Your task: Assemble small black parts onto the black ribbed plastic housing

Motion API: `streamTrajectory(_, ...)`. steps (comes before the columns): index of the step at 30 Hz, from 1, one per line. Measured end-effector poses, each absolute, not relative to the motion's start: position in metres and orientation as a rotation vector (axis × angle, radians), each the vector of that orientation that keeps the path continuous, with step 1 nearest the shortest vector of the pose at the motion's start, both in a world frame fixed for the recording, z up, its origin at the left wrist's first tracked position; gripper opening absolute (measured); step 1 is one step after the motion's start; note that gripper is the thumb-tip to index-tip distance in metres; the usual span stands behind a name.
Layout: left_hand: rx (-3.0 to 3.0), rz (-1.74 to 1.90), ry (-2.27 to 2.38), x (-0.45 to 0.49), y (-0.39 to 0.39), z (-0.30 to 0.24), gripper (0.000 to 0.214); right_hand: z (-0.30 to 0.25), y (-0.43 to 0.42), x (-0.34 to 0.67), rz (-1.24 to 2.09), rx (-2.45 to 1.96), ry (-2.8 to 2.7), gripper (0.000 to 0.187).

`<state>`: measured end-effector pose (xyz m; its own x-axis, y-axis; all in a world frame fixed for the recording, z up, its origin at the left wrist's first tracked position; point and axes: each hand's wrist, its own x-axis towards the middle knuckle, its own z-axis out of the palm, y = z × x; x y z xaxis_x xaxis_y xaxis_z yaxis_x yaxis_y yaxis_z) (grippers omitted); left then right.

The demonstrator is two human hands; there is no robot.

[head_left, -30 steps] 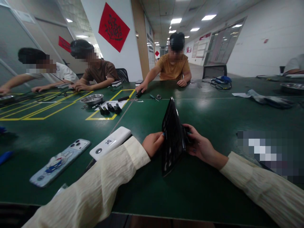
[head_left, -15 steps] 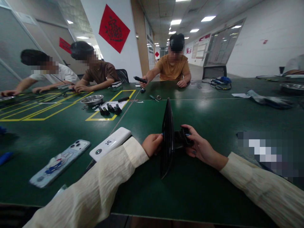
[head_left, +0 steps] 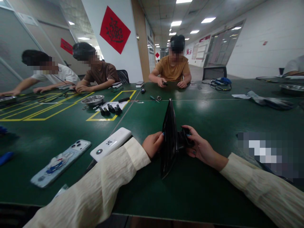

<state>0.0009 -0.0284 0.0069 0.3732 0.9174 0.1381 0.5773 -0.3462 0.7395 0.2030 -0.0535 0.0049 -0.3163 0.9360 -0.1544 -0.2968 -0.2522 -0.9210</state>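
A thin, glossy black screen-like panel (head_left: 169,142) stands nearly on edge above the near part of the table. My left hand (head_left: 153,145) is closed at its left side, thumb against the face; the other fingers are partly hidden. On the panel's far side, a black mount-like piece (head_left: 184,139) sticks out to the right. My right hand (head_left: 201,147) is closed around that piece, thumb and fingers on either side. Left of my left sleeve lies a white power-bank-like device (head_left: 111,144) marked 26, and beside it a phone (head_left: 60,163) in a cartoon case.
Black fittings (head_left: 110,109) stand on paper within yellow tape, near a metal bowl (head_left: 93,100). A screwdriver (head_left: 154,99) lies beyond the panel. Grey gloves (head_left: 268,100) lie to the right. A person (head_left: 173,68) sits opposite; two more sit at the left.
The panel has turned slightly, showing more of its glossy face, while both my hands keep their hold. The person opposite has drawn a hand with a black object back towards the body.
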Motion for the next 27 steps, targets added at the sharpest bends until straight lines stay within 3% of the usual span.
streamTrajectory(11, 1.996, 0.743, 1.28, -0.0005, -0.0264, 0.0024, 0.04, 0.004, -0.0534, 0.2029, 1.707, -0.942, -1.045, 0.047)
streamTrajectory(18, 2.012, 0.683, 1.242, -0.001, -0.0295, 0.0037, 0.028, 0.0067, -0.0538, 0.202, 1.704, -0.968, -1.032, 0.046)
streamTrajectory(27, 1.871, 0.696, 1.211, 0.0003, -0.0289, 0.0061, 0.036, 0.0048, -0.053, 0.2014, 1.7, -0.961, -1.034, 0.047)
